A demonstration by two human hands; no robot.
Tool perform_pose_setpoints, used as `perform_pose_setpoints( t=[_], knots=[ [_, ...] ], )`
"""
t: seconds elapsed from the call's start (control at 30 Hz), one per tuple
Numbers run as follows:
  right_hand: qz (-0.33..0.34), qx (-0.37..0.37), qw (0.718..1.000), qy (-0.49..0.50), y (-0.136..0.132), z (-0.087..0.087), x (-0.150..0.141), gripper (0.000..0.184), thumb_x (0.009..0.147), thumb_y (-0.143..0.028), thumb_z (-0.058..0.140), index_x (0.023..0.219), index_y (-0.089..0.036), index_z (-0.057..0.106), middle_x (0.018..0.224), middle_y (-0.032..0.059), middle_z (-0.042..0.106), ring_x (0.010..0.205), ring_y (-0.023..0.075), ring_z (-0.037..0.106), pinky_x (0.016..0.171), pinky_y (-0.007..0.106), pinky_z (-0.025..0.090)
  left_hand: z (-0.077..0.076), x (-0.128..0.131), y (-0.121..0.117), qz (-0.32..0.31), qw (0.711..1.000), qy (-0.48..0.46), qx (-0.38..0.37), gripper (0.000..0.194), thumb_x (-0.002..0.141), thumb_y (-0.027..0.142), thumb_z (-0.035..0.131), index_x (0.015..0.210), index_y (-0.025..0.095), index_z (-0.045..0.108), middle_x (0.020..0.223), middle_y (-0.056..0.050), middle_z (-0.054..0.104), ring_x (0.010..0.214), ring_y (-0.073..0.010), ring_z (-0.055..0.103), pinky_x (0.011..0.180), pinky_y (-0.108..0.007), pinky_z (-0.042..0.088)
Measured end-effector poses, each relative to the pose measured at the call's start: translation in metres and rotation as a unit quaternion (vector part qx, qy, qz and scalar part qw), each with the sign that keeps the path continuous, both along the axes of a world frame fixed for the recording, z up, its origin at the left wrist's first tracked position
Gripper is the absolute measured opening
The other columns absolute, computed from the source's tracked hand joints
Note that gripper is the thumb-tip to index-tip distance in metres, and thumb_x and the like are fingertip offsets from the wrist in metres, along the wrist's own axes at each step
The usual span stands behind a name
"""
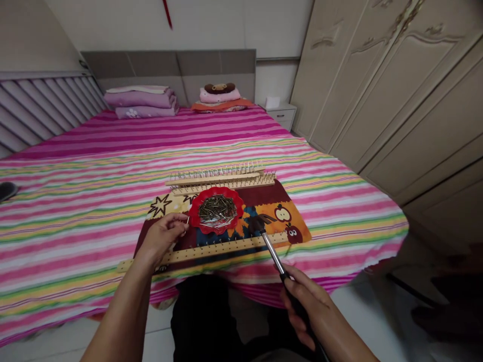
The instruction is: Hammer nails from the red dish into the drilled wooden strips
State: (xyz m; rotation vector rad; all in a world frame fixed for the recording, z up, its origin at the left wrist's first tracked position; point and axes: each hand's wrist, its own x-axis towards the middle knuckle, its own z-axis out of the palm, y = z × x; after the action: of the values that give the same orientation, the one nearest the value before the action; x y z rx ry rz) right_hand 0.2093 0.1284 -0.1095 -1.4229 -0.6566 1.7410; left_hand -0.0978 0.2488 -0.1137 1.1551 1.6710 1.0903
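Observation:
My right hand (305, 296) is wrapped round the black grip of a claw hammer (274, 251), whose dark head rests over the near wooden strip. Left of the red scalloped bowl (193, 213), my left hand (166, 234) pinches a nail (188, 219) between thumb and fingertips. Loose nails (218, 210) fill the bowl. The near wooden strip (219, 248) lies across a patterned mat (294, 216), with a row of nails standing in its right part and dark holes or dots along it. Behind the bowl lie wooden strips (219, 179) full of upright nails.
The mat lies on a bed with a striped sheet (339, 201). Folded purple bedding (143, 103) and a pink and orange pile (221, 100) sit by the headboard (151, 75). A wardrobe (377, 75) and nightstand (283, 115) stand to the right. A dark object (7, 191) lies far left.

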Motion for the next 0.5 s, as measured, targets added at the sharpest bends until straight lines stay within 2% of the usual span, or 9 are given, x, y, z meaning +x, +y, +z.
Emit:
perform_pose_setpoints(
  t=[0.1,0.2,0.33,0.5],
  knots=[
    [0.009,-0.001,1.0,0.002,-0.002,0.001,-0.003,0.052,0.081,-0.038,0.057,0.128,-0.02,0.045,0.062,-0.0059,0.052,0.037,0.0037,0.038,0.028,0.009,0.024,-0.001,-0.008,-0.022,0.051,0.993,-0.108,-0.023,0.059,0.041,0.038,0.081,0.092,0.015,0.063,0.061,0.001,0.062,0.05,-0.0092,0.05,0.046,-0.02,0.035],
    [0.019,-0.003,1.0,0.001,-0.003,0.001,-0.007,0.05,0.081,-0.037,0.057,0.128,-0.02,0.046,0.062,-0.0057,0.052,0.038,0.0037,0.038,0.028,0.009,0.025,-0.01,-0.011,-0.039,0.084,0.982,-0.158,-0.062,0.056,0.037,0.034,0.084,0.086,0.013,0.066,0.064,-0.001,0.065,0.053,-0.0088,0.053,0.049,-0.021,0.04],
    [0.043,-0.002,0.999,0.003,-0.005,0.0,-0.012,0.048,0.082,-0.039,0.056,0.127,-0.022,0.047,0.063,-0.0054,0.051,0.039,0.0039,0.038,0.029,0.009,0.024,-0.027,-0.006,-0.05,0.117,0.982,-0.145,-0.04,0.046,0.037,0.038,0.084,0.07,0.012,0.066,0.062,-0.001,0.065,0.054,-0.0089,0.054,0.051,-0.022,0.043],
    [0.08,0.002,0.997,-0.005,-0.007,-0.003,-0.018,0.051,0.081,-0.042,0.056,0.127,-0.023,0.047,0.064,-0.0056,0.051,0.038,0.0047,0.039,0.029,0.011,0.023,-0.046,0.0,-0.051,0.142,0.986,-0.091,-0.004,0.044,0.042,0.045,0.079,0.071,0.014,0.066,0.059,-0.001,0.064,0.054,-0.0111,0.055,0.05,-0.022,0.04]
  ],
)
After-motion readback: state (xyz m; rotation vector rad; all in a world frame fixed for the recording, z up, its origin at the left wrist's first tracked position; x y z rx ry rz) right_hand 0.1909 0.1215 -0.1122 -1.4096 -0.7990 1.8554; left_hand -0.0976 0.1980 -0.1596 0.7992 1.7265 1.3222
